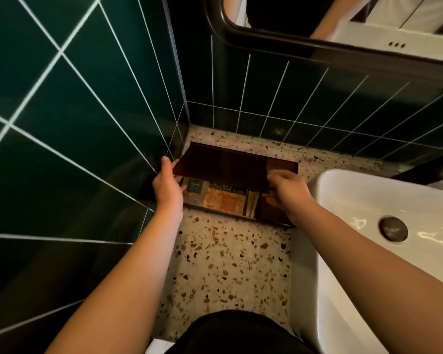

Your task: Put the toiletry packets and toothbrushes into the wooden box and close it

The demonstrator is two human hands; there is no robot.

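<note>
A dark wooden box [275, 218] sits on the terrazzo counter in the corner by the green tiled walls. Its flat dark lid [223, 166] is held over the box's back half, tilted, leaving the front open. My left hand [168, 183] grips the lid's left end and my right hand [285, 190] grips its right end. Inside the box lie toiletry packets: a grey-blue one [195, 189] at the left, an orange one [224, 203] in the middle, and pale slim toothbrush packets [252, 204] standing beside it.
A white basin [384, 200] with a dark drain stands directly right of the box. Green tiled walls close in at the left and back. A dark-framed mirror [317, 47] hangs above. Terrazzo counter [230, 261] stretches in front of the box.
</note>
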